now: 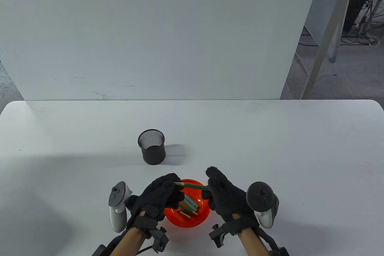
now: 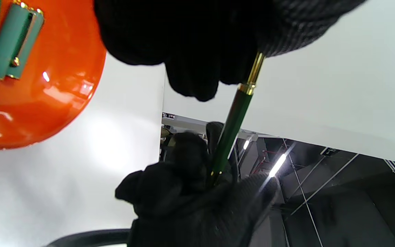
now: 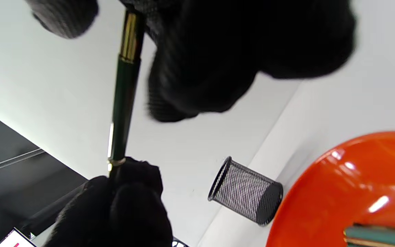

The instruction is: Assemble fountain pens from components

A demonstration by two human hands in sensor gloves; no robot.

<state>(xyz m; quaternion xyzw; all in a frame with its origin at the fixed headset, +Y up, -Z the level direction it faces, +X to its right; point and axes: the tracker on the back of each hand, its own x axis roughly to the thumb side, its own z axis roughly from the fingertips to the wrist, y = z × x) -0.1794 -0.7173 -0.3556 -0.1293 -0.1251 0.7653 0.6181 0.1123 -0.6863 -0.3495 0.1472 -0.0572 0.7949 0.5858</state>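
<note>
A dark green pen with gold trim (image 1: 193, 186) is held level above the orange bowl (image 1: 201, 218), between both hands. My left hand (image 1: 163, 193) grips its left end. My right hand (image 1: 214, 191) grips its right end. In the left wrist view the pen (image 2: 233, 125) runs from my left fingers (image 2: 197, 51) at the top down to the right hand below. In the right wrist view the pen (image 3: 123, 103) runs from my right fingers (image 3: 218, 51) to the left hand below. Several teal and gold pen parts (image 1: 189, 205) lie in the bowl.
A black mesh pen cup (image 1: 151, 147) stands upright on the white table (image 1: 270, 148) behind the bowl; it also shows in the right wrist view (image 3: 247, 190). A white wall panel rises behind the table's far edge.
</note>
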